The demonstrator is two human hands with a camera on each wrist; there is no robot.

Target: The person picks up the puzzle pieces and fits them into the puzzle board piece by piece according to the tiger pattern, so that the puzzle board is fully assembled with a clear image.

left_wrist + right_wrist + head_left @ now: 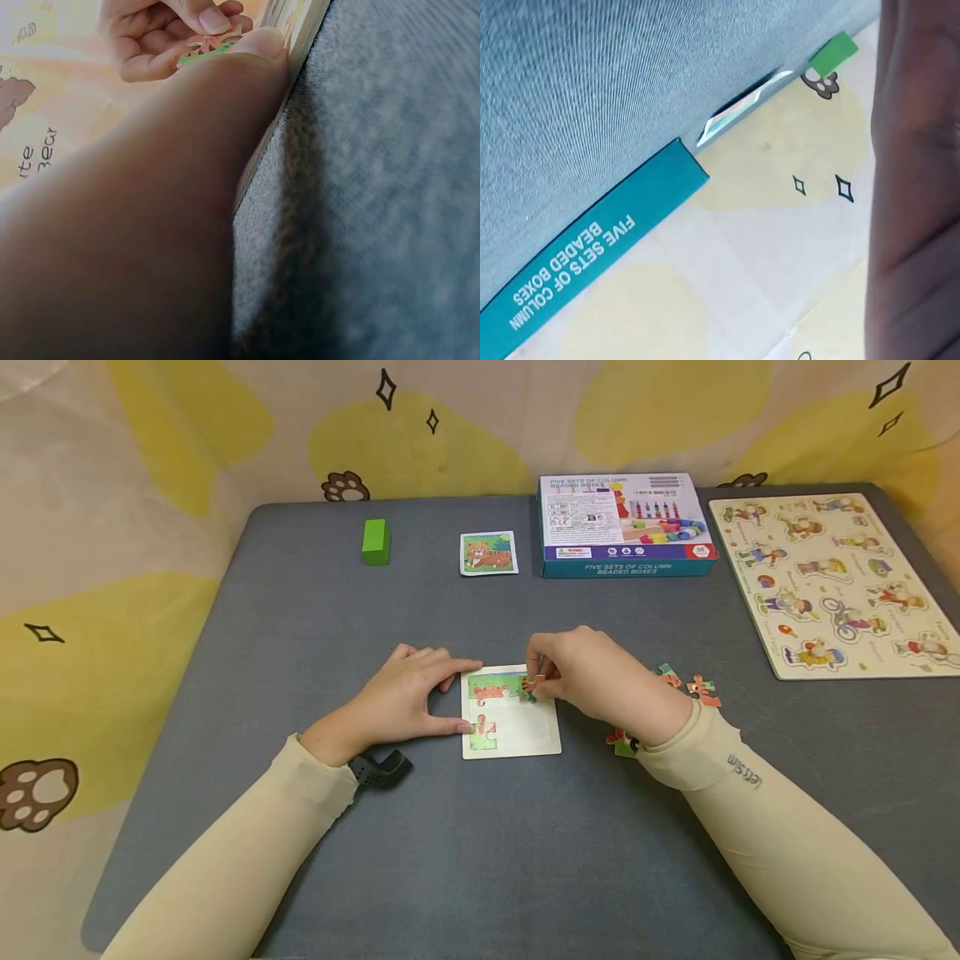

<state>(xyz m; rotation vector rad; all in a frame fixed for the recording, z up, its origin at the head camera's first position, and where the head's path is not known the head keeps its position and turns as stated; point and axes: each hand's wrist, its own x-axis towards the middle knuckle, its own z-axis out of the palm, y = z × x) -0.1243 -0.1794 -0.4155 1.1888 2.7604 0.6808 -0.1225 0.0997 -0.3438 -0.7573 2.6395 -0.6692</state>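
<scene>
The left hand (401, 695), thumb and forefinger spread, touches the left edge of the squarish puzzle tray (525, 732); beyond, the right hand (588, 670) pinches an orange-and-green jigsaw piece (532, 684) near the far right corner, its nearer side, beside the top-row pieces (491, 687).
</scene>
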